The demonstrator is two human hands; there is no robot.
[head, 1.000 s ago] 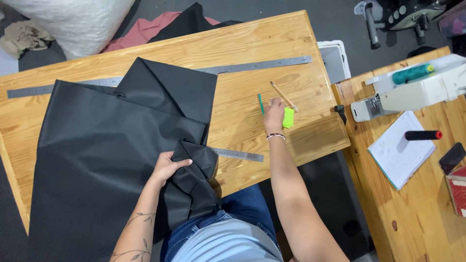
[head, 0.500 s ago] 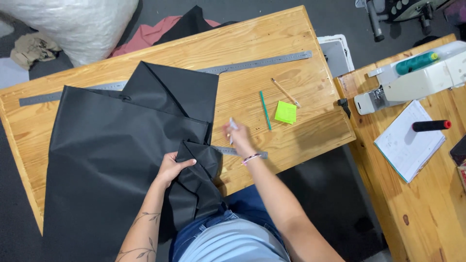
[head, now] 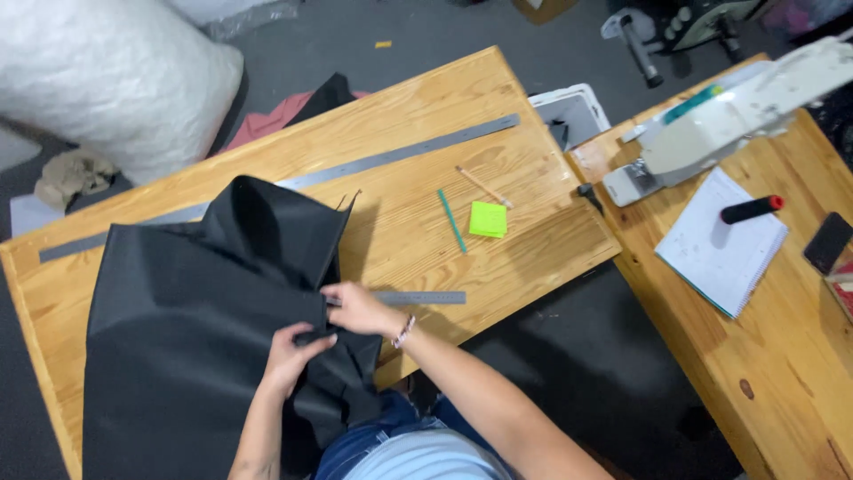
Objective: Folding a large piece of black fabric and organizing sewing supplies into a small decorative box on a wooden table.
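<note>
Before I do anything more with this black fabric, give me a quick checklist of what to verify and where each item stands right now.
1. Both hands on the black fabric sheet: ok; left hand and right hand meet at its right edge.
2. Short steel ruler within reach: ok, beside the right hand.
3. Fabric lying flat: not ok; it is humped and folded near the top.
4. Green pencil and green sticky pad clear of the cloth: ok.
5. Long metal straightedge fully uncovered: not ok; the fabric covers part of it.
6. Whether the right hand holds a marker: cannot tell.
</note>
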